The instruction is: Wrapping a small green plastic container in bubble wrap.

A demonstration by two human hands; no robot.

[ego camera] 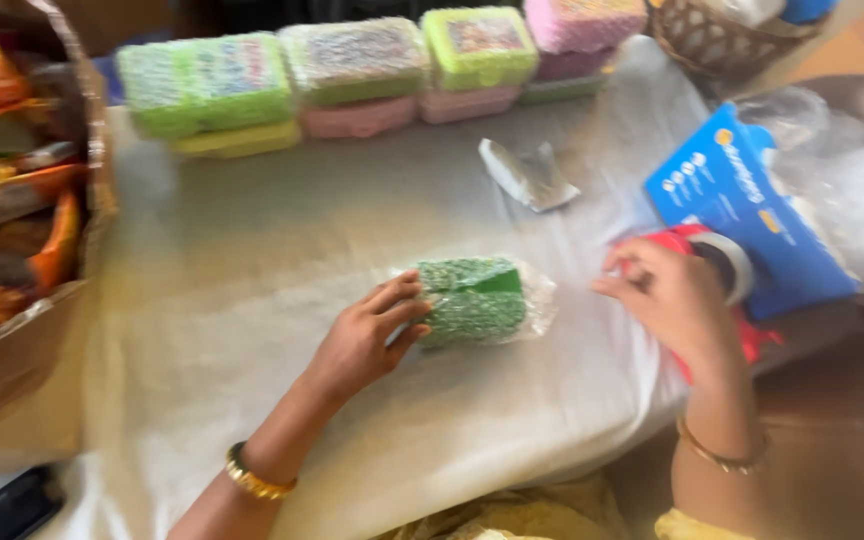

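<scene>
Left hand [367, 335]: fingers pressed on the green bubble-wrapped box [472, 300], centre of the surface [252, 260].
Right hand [672, 300]: at 3 o'clock, on a red tape dispenser [717, 262].
Blue carton [747, 210]: just beyond, 2 o'clock.
Wrapped boxes [352, 75]: row at 12 o'clock.

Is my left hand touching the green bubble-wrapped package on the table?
Touching. The head view shows the left hand with fingers pressed against the side of the green wrapped package, no gap between them.

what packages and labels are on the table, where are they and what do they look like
Green box: table centre, bubble-wrapped, left hand on it.
Wrapped boxes: back row, stacked; green, yellow, pink.
Blue carton: right edge, white and orange print.
Tape dispenser: red, at right hand.
Snack packets: left, orange and red.
</scene>
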